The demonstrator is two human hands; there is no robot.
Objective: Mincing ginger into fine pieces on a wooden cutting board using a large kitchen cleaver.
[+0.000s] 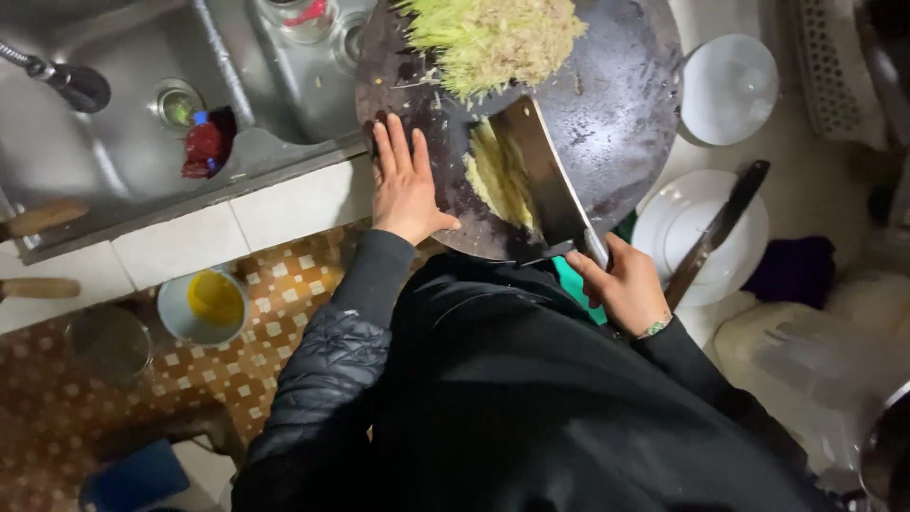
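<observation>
Gripping hand: right hand (627,287) clenched on the cleaver (542,178) handle.
Cleaver: broad steel blade, likely heavy, stiff; edge in yellow-green shreds (500,175) on the round chopping board (616,104).
Left hand (402,180): released, flat on the board.

No labels, signs or screens in view. Only package-like thing: a red pouch (203,149) with a small blue cap, lower middle of the steel sink (114,104), upper left of the frame, crumpled, lying beside the drain. Possibly a clear plastic bag (806,356) at right edge, pale and blurred, on the bench (284,204); cannot tell for sure.
</observation>
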